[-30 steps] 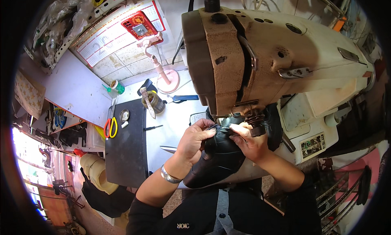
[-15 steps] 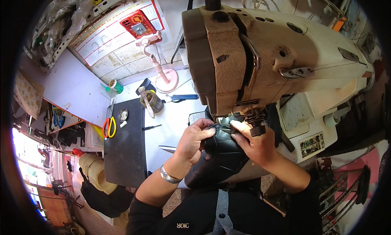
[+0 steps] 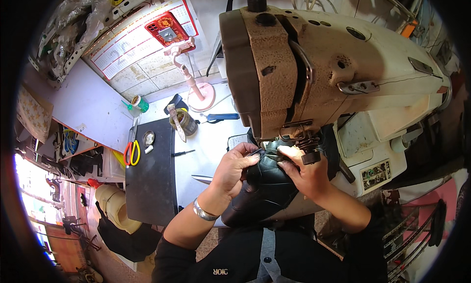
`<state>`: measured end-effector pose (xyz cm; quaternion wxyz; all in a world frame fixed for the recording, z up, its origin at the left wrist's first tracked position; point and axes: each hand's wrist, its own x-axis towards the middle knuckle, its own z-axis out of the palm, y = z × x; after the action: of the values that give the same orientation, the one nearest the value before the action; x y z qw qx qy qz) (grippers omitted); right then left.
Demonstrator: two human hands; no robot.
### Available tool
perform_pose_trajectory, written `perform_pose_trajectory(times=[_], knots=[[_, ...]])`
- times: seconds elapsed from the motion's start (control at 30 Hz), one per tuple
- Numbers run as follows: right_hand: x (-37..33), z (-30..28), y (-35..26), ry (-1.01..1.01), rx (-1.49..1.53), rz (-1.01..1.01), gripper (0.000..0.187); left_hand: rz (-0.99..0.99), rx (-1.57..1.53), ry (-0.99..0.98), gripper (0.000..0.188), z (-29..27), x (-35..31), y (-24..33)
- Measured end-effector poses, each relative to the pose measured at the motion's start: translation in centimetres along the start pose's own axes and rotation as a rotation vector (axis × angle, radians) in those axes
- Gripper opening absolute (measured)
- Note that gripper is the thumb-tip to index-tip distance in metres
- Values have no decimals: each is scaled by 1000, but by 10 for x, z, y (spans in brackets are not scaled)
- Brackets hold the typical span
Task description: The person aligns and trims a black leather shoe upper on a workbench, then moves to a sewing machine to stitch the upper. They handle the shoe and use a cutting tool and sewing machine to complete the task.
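Note:
A piece of black leather [image 3: 267,185] with curved seams lies under the head of a large, worn brown-and-cream sewing machine [image 3: 274,72]. Its kind I cannot tell; the far part is hidden below the machine. My left hand [image 3: 231,169], with a silver bangle at the wrist, pinches the leather's edge left of the needle area. On the other side, close to the machine's presser parts [image 3: 306,145], my right hand [image 3: 310,175] grips the leather between thumb and fingers. The needle tip itself is hard to make out.
Left on the table are a black board [image 3: 151,185], scissors with red and yellow handles [image 3: 131,153], a glue jar with a brush [image 3: 185,123], a blue-handled tool [image 3: 222,117] and a blade [image 3: 201,178]. Behind them, a pink stand [image 3: 200,94] holds a red phone [image 3: 169,30].
Almost nothing differs. My right forearm has shifted very slightly, and both hands keep their hold on the leather at the same spot.

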<state>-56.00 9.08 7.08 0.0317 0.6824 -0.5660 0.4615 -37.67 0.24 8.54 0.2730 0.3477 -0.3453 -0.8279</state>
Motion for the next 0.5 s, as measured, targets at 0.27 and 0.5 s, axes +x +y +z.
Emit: perform_pose_trajectory(times=[0.27,0.5], knots=[[-11,16,22,59,144,-68,29,-5,3,8,14,0,0,0],[-7,15,21,80,90,-146,29,2,-12,29,13,0,2,-2]])
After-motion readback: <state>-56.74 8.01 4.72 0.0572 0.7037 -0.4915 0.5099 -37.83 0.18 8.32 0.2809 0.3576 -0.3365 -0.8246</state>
